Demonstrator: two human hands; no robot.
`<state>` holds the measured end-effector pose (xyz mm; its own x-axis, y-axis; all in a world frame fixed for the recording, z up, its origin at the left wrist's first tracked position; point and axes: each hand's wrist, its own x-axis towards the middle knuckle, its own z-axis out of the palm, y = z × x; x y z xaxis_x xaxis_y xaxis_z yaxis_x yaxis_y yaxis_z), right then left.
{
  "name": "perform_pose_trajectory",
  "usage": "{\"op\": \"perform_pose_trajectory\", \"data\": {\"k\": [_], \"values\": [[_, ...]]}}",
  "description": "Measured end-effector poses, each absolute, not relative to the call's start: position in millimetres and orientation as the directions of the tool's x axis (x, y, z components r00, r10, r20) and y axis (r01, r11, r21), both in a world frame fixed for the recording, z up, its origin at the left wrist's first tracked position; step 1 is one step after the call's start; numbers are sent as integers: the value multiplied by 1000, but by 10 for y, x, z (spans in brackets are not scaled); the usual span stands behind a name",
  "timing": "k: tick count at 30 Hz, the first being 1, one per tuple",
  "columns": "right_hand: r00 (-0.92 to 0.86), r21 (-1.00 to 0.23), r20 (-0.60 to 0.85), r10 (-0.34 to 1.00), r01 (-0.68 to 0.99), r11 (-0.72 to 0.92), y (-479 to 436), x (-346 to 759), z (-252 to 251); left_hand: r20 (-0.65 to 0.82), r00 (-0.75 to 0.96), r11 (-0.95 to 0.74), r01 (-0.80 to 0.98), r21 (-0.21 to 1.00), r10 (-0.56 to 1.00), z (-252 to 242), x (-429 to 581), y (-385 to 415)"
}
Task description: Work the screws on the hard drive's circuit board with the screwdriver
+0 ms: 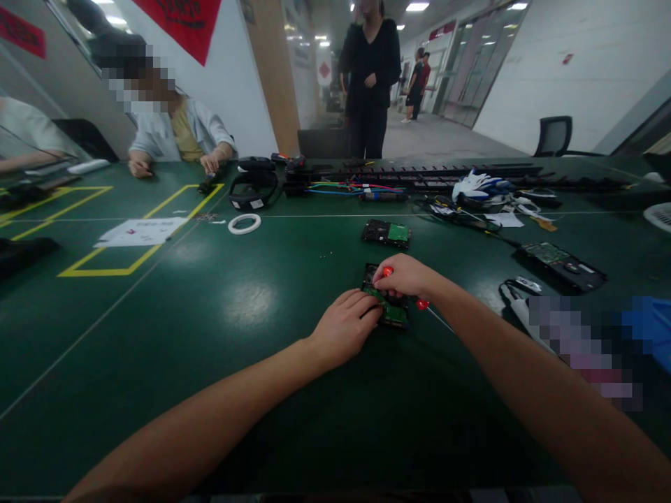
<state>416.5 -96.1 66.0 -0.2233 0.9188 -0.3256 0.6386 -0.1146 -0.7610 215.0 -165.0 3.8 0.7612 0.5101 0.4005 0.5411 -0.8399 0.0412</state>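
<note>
A hard drive [394, 316] lies on the green table in front of me, its green circuit board facing up. My left hand [346, 325] rests on its left side, fingers bent over the edge and gripping it. Over the drive's upper part is my right hand [403, 274], closed around a red-handled screwdriver [422, 304]. The shaft points down and right, away from the drive. Right fingertips are pinched close to the drive's surface; whether they hold anything small is hidden. Just beyond lies a second hard drive [386, 233].
Tiny screws [326, 255] lie left of the second drive. A third hard drive [562, 266] is at the right, near a blue bin [650, 328]. Gloves [479, 187], cables and a white tape ring [244, 223] are farther back. A co-worker [181, 133] sits across; another person [370, 77] stands.
</note>
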Motion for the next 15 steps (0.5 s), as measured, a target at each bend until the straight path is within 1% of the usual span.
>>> {"op": "perform_pose_trajectory", "data": {"k": [15], "values": [[-256,-742,-361,897,661,-110,-1004,4131,714,323,778,-812,582,-48,539,115,2208,-1707]]}}
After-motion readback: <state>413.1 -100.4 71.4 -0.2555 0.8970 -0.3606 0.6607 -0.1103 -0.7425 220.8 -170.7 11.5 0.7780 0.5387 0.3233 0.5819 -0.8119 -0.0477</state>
